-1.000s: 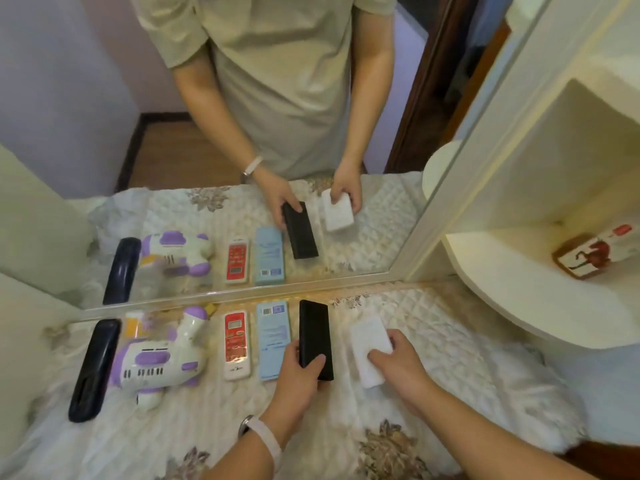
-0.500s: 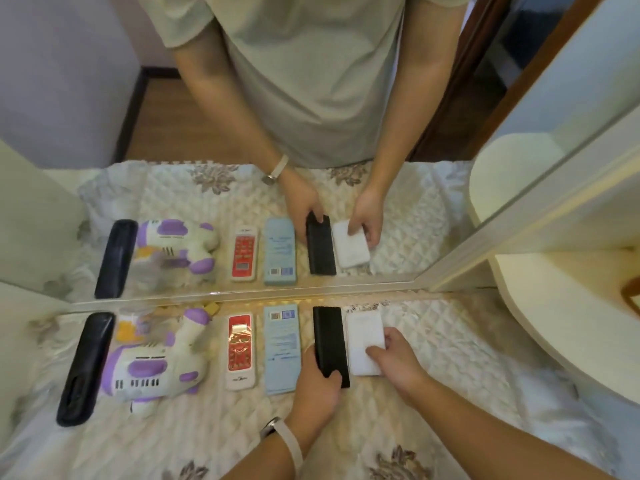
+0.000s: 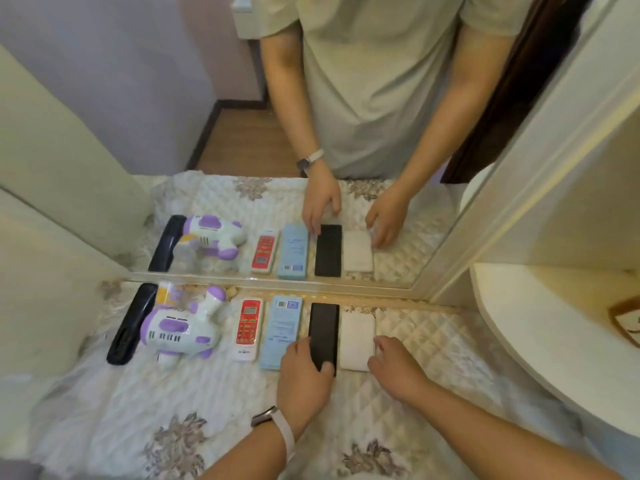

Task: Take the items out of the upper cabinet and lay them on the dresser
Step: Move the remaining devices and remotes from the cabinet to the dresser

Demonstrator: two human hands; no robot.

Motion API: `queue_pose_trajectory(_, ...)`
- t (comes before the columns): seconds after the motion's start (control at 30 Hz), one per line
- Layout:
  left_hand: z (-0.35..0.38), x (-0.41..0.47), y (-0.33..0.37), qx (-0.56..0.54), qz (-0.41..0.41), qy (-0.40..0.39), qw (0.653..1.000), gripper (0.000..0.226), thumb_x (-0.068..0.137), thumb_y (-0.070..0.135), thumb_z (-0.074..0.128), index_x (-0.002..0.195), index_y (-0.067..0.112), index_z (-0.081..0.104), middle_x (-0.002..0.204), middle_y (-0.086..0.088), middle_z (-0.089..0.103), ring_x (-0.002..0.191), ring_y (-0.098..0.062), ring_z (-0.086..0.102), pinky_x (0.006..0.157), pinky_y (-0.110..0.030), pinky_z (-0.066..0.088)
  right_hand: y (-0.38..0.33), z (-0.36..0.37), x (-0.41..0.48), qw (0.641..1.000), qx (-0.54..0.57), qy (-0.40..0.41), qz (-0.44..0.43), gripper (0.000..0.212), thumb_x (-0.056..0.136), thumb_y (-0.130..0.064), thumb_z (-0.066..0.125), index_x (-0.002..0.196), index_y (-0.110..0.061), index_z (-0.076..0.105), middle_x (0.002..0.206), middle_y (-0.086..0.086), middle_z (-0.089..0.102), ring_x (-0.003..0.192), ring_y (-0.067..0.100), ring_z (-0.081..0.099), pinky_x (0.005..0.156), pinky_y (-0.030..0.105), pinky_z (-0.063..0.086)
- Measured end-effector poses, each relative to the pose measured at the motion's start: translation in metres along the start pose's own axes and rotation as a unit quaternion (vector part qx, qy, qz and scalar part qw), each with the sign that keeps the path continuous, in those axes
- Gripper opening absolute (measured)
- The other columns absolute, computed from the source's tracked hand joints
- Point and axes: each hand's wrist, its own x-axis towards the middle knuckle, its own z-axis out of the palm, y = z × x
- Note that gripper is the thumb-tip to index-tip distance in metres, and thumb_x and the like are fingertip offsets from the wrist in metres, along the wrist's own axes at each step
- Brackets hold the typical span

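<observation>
Several items lie in a row on the quilted dresser top (image 3: 214,407), just in front of a mirror. From left to right they are a long black object (image 3: 131,323), a purple-and-white toy plane (image 3: 180,332), a red-and-white remote (image 3: 248,329), a light blue box (image 3: 282,332), a flat black box (image 3: 324,327) and a flat white box (image 3: 356,337). My left hand (image 3: 303,372) grips the near end of the black box, thumb on top. My right hand (image 3: 396,367) rests beside the white box with fingers apart, fingertips at its right edge.
The mirror (image 3: 311,168) stands along the back edge and reflects the row and a person's torso. A rounded white shelf (image 3: 519,327) juts out at the right, with a brown-and-white box (image 3: 627,322) on it. A cream cabinet panel (image 3: 41,306) closes off the left side.
The black and white boxes now lie straight and side by side near the mirror. My right hand has slid off the white box to its right edge. The view has tilted left and down.
</observation>
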Motion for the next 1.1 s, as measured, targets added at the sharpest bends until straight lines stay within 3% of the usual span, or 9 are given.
queue_pose_trajectory(0.2, -0.018, -0.043, 0.001, 0.092, 0.095, 0.086, 0.988, 0.046, 0.088, 0.036, 0.054, 0.131, 0.018, 0.053, 0.13, 0.002, 0.054, 0.119, -0.017, 0.049, 0.094, -0.029, 0.041, -0.004, -0.011, -0.018, 0.981, -0.132, 0.0, -0.143, 0.053, 0.098, -0.039, 0.044, 0.146, -0.017, 0.038, 0.149, 0.003, 0.038, 0.136, 0.021, 0.037, 0.11, 0.031, 0.032)
queue_pose_trajectory(0.37, -0.034, -0.082, -0.023, 0.199, 0.123, 0.158, 0.959, 0.056, 0.082, 0.047, 0.047, 0.128, 0.017, 0.06, 0.133, -0.007, 0.059, 0.119, -0.025, 0.058, 0.094, -0.038, 0.05, -0.021, -0.006, -0.035, 0.915, -0.259, 0.04, -0.306, 0.049, 0.1, -0.042, 0.036, 0.144, -0.02, 0.04, 0.144, 0.0, 0.043, 0.13, 0.022, 0.04, 0.104, 0.036, 0.037)
queue_pose_trajectory(0.5, -0.049, -0.119, -0.039, 0.257, 0.104, 0.197, 0.94, 0.05, 0.082, 0.045, 0.05, 0.124, 0.02, 0.061, 0.124, -0.006, 0.064, 0.109, -0.026, 0.063, 0.087, -0.041, 0.052, -0.038, 0.005, -0.053, 0.864, -0.298, 0.05, -0.403, 0.051, 0.098, -0.042, 0.036, 0.143, -0.019, 0.045, 0.144, 0.002, 0.046, 0.131, 0.023, 0.041, 0.104, 0.038, 0.037)
queue_pose_trajectory(0.6, -0.054, -0.15, -0.056, 0.277, 0.069, 0.212, 0.935, 0.05, 0.083, 0.045, 0.048, 0.122, 0.019, 0.064, 0.125, -0.009, 0.065, 0.113, -0.03, 0.061, 0.092, -0.047, 0.051, -0.054, 0.015, -0.071, 0.828, -0.305, 0.049, -0.468, 0.054, 0.089, -0.046, 0.036, 0.124, -0.014, 0.062, 0.122, 0.005, 0.063, 0.112, 0.027, 0.058, 0.088, 0.041, 0.049)
queue_pose_trajectory(0.7, -0.058, -0.182, -0.074, 0.273, 0.048, 0.241, 0.93, 0.048, 0.083, 0.043, 0.051, 0.121, 0.017, 0.064, 0.124, -0.011, 0.064, 0.113, -0.032, 0.061, 0.094, -0.047, 0.049, -0.069, 0.028, -0.088, 0.797, -0.305, 0.041, -0.519, 0.05, 0.084, -0.044, 0.042, 0.113, -0.013, 0.067, 0.109, 0.006, 0.068, 0.098, 0.028, 0.064, 0.079, 0.041, 0.054)
queue_pose_trajectory(0.87, -0.068, -0.235, -0.101, 0.25, 0.033, 0.303, 0.919, 0.042, 0.082, 0.036, 0.06, 0.12, 0.018, 0.063, 0.126, -0.008, 0.061, 0.115, -0.027, 0.056, 0.099, -0.047, 0.046, -0.102, 0.049, -0.13, 0.737, -0.321, 0.037, -0.593, 0.047, 0.083, -0.044, 0.046, 0.113, -0.014, 0.067, 0.112, 0.006, 0.068, 0.1, 0.028, 0.064, 0.079, 0.041, 0.054)
queue_pose_trajectory(1.1, -0.096, -0.323, -0.138, 0.26, -0.013, 0.374, 0.89, 0.048, 0.087, 0.042, 0.048, 0.127, 0.02, 0.061, 0.129, -0.005, 0.061, 0.122, -0.027, 0.056, 0.105, -0.046, 0.039, -0.138, 0.097, -0.215, 0.674, -0.317, 0.05, -0.666, 0.049, 0.083, -0.046, 0.047, 0.116, -0.018, 0.067, 0.117, 0.003, 0.068, 0.105, 0.026, 0.063, 0.085, 0.038, 0.052)
